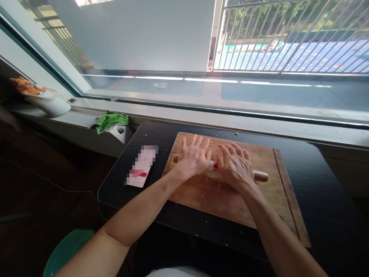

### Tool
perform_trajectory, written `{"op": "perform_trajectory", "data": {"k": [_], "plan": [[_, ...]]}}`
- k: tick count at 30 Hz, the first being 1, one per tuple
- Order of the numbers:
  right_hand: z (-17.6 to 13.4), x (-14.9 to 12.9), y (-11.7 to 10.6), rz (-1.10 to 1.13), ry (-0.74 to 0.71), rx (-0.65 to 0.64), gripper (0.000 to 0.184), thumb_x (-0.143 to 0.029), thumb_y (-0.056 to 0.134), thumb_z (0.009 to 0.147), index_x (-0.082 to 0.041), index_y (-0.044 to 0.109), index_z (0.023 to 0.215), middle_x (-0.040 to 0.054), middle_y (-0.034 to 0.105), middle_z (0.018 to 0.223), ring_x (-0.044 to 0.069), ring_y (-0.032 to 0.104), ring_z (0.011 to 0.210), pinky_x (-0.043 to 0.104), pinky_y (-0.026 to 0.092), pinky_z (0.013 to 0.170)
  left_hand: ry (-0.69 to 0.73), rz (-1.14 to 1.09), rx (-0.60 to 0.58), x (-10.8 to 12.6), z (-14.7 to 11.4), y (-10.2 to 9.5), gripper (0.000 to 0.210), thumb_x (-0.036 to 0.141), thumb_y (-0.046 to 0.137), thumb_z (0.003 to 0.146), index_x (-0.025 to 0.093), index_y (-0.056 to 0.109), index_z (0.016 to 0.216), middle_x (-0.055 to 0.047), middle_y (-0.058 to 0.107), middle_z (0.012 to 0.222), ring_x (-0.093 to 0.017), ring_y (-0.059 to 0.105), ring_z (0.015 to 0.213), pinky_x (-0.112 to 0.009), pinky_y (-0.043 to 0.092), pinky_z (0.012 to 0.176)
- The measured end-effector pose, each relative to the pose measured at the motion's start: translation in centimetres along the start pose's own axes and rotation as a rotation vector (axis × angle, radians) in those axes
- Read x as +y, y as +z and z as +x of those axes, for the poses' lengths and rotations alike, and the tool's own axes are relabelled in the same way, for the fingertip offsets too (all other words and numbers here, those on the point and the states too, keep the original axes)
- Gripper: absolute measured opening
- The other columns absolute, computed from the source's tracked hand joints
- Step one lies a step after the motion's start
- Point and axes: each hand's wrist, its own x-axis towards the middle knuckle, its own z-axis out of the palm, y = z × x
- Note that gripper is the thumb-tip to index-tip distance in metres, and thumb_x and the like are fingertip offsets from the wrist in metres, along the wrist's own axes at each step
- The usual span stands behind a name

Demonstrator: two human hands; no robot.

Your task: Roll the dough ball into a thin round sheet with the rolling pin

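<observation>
A rolling pin (pixel 261 176) lies across the wooden board (pixel 219 204), its brown right handle sticking out past my right hand (pixel 236 163). Both palms press down flat on the pin's middle from above. The fingers of my left hand (pixel 196 156) are stretched out and spread toward the window. On the right, the fingers also reach forward, a little bent and not wrapped around anything. Between the two hands shows a strip with a red and white marking. Most of the pin's body is hidden, and I cannot make out what lies under it.
The board rests on a black table (pixel 313 181) sprinkled with small pale crumbs. To its left lies a flat pinkish phone-like thing (pixel 141 169), partly blurred out. Beyond are a window sill (pixel 184 111), a green cloth (pixel 112 121) and a white pot (pixel 49 102). A green tub (pixel 69 250) stands low at left.
</observation>
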Motion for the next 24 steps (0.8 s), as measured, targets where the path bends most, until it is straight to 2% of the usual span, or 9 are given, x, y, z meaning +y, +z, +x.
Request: {"op": "perform_trajectory", "data": {"k": [6, 8, 10, 13, 15, 17, 20, 24], "plan": [[2.1, 2.3, -0.7, 0.18, 0.031, -0.15, 0.051, -0.038, 0.032, 0.098, -0.021, 0.062, 0.137, 0.0097, 0.062, 0.142, 0.027, 0.049, 0.135, 0.044, 0.039, 0.111, -0.018, -0.003, -0.024, 0.0, 0.0, 0.1, 0.057, 0.04, 0.029, 0.103, 0.018, 0.042, 0.154, -0.01, 0.039, 0.162, -0.031, 0.029, 0.153, -0.064, 0.017, 0.124], [2.3, 3.1, -0.8, 0.167, 0.061, -0.098, 0.051, -0.039, 0.032, 0.099, -0.021, 0.062, 0.135, 0.0104, 0.062, 0.142, 0.029, 0.047, 0.137, 0.046, 0.038, 0.111, -0.025, -0.009, -0.001, -0.3, -0.4, 0.1, 0.056, 0.041, 0.028, 0.103, 0.017, 0.045, 0.151, -0.01, 0.044, 0.159, -0.03, 0.032, 0.151, -0.063, 0.019, 0.123], [1.7, 3.5, -0.7, 0.094, 0.066, -0.013, 0.05, -0.042, 0.032, 0.099, -0.021, 0.064, 0.133, 0.0109, 0.062, 0.141, 0.032, 0.042, 0.14, 0.052, 0.034, 0.114, -0.011, 0.015, 0.082, -0.6, -1.1, 0.1, 0.056, 0.041, 0.028, 0.103, 0.015, 0.049, 0.148, -0.011, 0.049, 0.156, -0.03, 0.032, 0.151, -0.061, 0.017, 0.124], [0.0, 3.4, -0.4, -0.022, -0.021, 0.068, 0.05, -0.044, 0.033, 0.1, -0.019, 0.065, 0.13, 0.0126, 0.063, 0.14, 0.033, 0.038, 0.143, 0.055, 0.027, 0.116, 0.003, 0.063, 0.165, -1.2, -2.4, 0.1, 0.054, 0.039, 0.027, 0.104, 0.013, 0.055, 0.143, -0.013, 0.052, 0.153, -0.03, 0.031, 0.151, -0.059, 0.013, 0.126], [-0.7, 3.2, -0.3, -0.073, -0.071, 0.09, 0.05, -0.043, 0.033, 0.101, -0.018, 0.066, 0.129, 0.013, 0.064, 0.139, 0.033, 0.038, 0.142, 0.054, 0.024, 0.117, 0.007, 0.068, 0.144, -1.5, -2.7, 0.0, 0.054, 0.037, 0.025, 0.104, 0.014, 0.057, 0.14, -0.013, 0.054, 0.151, -0.029, 0.033, 0.15, -0.058, 0.013, 0.126], [-0.5, 3.1, -0.4, -0.085, -0.071, 0.057, 0.049, -0.041, 0.032, 0.101, -0.02, 0.067, 0.127, 0.0117, 0.066, 0.136, 0.032, 0.041, 0.14, 0.053, 0.026, 0.116, 0.008, 0.063, 0.103, -1.7, -2.2, 0.0, 0.053, 0.036, 0.024, 0.104, 0.014, 0.057, 0.14, -0.013, 0.054, 0.151, -0.028, 0.034, 0.149, -0.058, 0.014, 0.126], [1.4, 3.2, -0.6, -0.063, -0.012, -0.049, 0.05, -0.042, 0.029, 0.102, -0.022, 0.068, 0.126, 0.0101, 0.066, 0.136, 0.03, 0.043, 0.138, 0.051, 0.03, 0.114, -0.02, 0.04, 0.012, -2.0, 0.1, -0.2, 0.051, 0.034, 0.026, 0.103, 0.015, 0.056, 0.14, -0.013, 0.051, 0.154, -0.029, 0.034, 0.15, -0.061, 0.014, 0.124], [3.3, 3.3, -1.0, -0.065, 0.055, -0.103, 0.054, -0.046, 0.03, 0.101, -0.02, 0.064, 0.133, 0.0125, 0.055, 0.149, 0.032, 0.035, 0.146, 0.054, 0.03, 0.116, -0.047, 0.007, -0.096, -2.3, 2.4, -0.5, 0.053, 0.037, 0.027, 0.102, 0.015, 0.051, 0.144, -0.012, 0.049, 0.156, -0.028, 0.035, 0.149, -0.061, 0.016, 0.124]]}}
